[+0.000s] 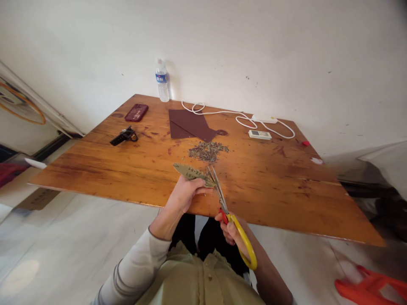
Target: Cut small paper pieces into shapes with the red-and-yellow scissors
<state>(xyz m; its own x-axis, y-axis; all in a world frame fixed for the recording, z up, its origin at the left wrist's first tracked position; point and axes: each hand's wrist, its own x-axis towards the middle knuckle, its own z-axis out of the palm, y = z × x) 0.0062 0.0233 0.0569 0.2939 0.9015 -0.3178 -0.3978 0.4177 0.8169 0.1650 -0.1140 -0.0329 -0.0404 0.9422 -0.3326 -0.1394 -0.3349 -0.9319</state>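
My left hand (187, 192) pinches a folded piece of sandpaper (192, 173), its tan printed back showing and one edge jagged. My right hand (232, 231) is wrapped round the handles of a pair of scissors (224, 203), which have one yellow and one red grip. The scissor blades are parted at the right end of the sandpaper; whether they touch it is hard to tell. Just beyond lies a heap of small cut scraps (208, 151) on the wooden table (270, 182). Dark maroon sandpaper sheets (189, 123) lie flat behind the heap.
A water bottle (163, 82) stands by the wall. On the table's left are a phone (136, 112) and a black strap with a buckle (124, 135). A white cable (219, 112), a power strip (264, 119) and a white remote (260, 134) lie at the back right.
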